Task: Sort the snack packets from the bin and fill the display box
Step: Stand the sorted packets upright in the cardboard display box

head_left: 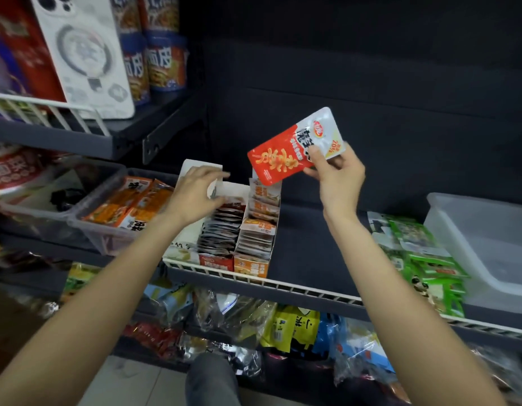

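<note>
A white cardboard display box [255,266] stands on the dark middle shelf, with rows of upright snack packets [221,230] in its compartments. My right hand [337,174] pinches a red and white snack packet [292,148] by its lower corner, above the box's back right corner. My left hand [195,190] reaches into the back of the box's left side, fingers curled on a packet there beside the raised lid flap [192,168]. A clear plastic bin [107,227] with orange packets [131,203] sits left of the box.
A second clear bin [485,244] stands at the right, with a pile of green packets [423,259] in front of it. White wire rails [283,284] edge the shelves. Noodle cups [163,63] fill the upper shelf; mixed bags [283,326] crowd the lower one.
</note>
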{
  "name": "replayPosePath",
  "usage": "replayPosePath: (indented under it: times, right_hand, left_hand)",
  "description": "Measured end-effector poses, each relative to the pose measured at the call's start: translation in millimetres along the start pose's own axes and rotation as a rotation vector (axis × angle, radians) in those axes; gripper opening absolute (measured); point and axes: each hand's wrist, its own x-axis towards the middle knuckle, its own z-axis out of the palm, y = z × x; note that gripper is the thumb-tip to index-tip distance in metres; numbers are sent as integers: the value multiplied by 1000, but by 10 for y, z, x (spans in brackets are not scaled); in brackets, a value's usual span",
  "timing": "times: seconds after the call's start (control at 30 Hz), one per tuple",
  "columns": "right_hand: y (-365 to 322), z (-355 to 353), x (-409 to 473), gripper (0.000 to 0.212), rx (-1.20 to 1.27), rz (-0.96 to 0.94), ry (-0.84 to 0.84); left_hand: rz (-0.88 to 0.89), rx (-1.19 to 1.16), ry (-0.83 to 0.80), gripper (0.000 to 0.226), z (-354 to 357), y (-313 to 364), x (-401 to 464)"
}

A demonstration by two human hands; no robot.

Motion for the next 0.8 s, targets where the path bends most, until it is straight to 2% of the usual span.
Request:
replayPosePath:
  times: [0.07,0.13,0.2,0.27,0.37,0.43,0.53,0.63,0.73,0.8]
  right_hand:
    - [99,212,60,5,-124,-80,-72]
    - [188,428,99,8,-300,-220,-156]
    - [274,611,136,11,-505,-363,-258]
    - [384,741,191,16,-728,-460,-358]
    - [523,889,259,15,-1000,-467,-546]
    - [586,953,284,14,-1142,-537,-645]
    - [662,972,315,18,-1273,-642,-620]
    - [722,983,288,23,-1519,-556,-712]
    - [718,946,238,27,-1400,-446,-733]
    - [656,801,181,27,-1205,-413,-629]
  left_hand:
    - [102,-1,33,36,-31,2,-44]
    - [186,165,-33,30,-59,-12,-62]
    - [210,272,-70,27,-78,-62,-56]
    - [211,299,-32,24,-73,-104,-65]
    - [207,296,49,21,-43,-122,-83]
    - [222,273,70,18,-19,-119,-89]
    - [253,259,107,15,4,-164,-94]
    - [177,236,103,20,-3,-141,-118]
    - [69,168,91,29,-55,-62,-166]
    - [20,119,123,31,-150,37,-260]
